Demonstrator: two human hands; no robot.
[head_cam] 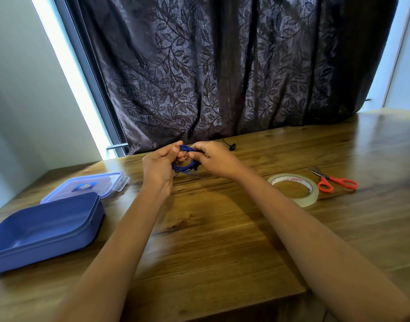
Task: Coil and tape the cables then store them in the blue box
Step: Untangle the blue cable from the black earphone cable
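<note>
Mid-table [222, 228], left hand [158, 167] and right hand [214, 159] grip blue cable [184, 169] (seemingly coiled).

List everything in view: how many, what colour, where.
blue cable: one, blue, coiled, far middle
black cable: one, black, far edge
box: one, blue, open, near left
lid: one, clear, blue-rimmed, behind the box
tape roll: one, clear, right
scissors: one pair, orange-handled, right of the tape roll
table: one, brown wood
curtain: one, dark, behind the table
left hand: one, grips the blue cable
right hand: one, pinches the blue cable
</note>
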